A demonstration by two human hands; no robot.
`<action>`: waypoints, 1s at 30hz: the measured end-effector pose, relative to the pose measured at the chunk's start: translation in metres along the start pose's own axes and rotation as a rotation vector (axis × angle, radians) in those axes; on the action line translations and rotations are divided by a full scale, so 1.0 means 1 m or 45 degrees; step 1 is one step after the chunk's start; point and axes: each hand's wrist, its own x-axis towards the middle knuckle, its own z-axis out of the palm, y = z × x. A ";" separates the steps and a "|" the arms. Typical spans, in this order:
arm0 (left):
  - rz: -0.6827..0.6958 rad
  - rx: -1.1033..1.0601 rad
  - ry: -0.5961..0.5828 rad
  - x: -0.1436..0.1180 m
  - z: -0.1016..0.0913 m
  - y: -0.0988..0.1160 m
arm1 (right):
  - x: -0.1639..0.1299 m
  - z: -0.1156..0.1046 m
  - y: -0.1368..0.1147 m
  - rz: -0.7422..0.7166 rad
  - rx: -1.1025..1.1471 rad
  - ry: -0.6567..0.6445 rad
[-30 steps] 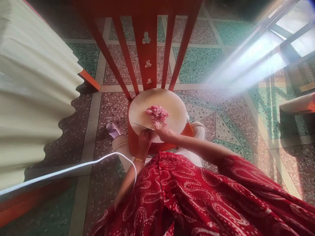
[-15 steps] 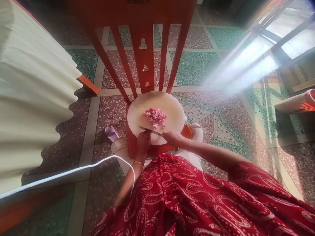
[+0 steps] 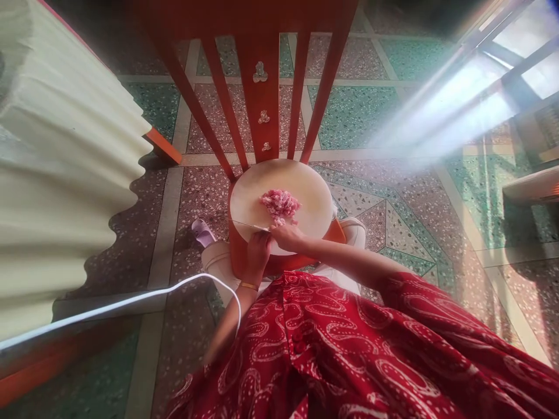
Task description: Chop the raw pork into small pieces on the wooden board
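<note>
A round pale cutting board (image 3: 312,192) rests on the seat of a red wooden chair. Cut pink meat (image 3: 280,205) lies in a small heap at its middle. My right hand (image 3: 288,237) is closed round the handle of a knife (image 3: 250,224), whose thin blade points left across the near part of the board. Just below the blade, at the board's near edge, my left hand (image 3: 258,247) has its fingers curled in; whatever they hold is hidden. The two hands are very close together.
The red chair back (image 3: 257,99) rises beyond the board. Left hangs a cream scalloped cloth (image 3: 78,169). A white cable (image 3: 152,295) curves in front of my left arm. A lilac slipper (image 3: 203,233) is on the speckled tile floor (image 3: 353,119).
My right hand has slid left with the knife, so its blade reaches farther past the board's left side. My left hand stays near the same spot. The view has shifted slightly.
</note>
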 end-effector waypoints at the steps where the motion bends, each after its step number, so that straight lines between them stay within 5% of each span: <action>1: 0.005 -0.007 0.002 0.002 -0.001 0.002 | -0.009 0.000 0.009 0.024 0.026 -0.002; 7: 0.040 -0.016 0.004 0.009 -0.005 0.006 | -0.050 -0.004 0.041 0.308 0.035 -0.014; 11: -0.051 -0.026 0.115 0.003 -0.003 0.003 | -0.055 -0.005 0.027 0.224 0.075 -0.029; 16: -0.021 -0.029 0.063 -0.001 0.000 -0.001 | -0.055 0.000 0.016 0.161 0.061 -0.064; 30: 0.034 0.028 -0.082 0.008 -0.002 -0.003 | 0.012 -0.006 -0.006 0.002 0.041 0.028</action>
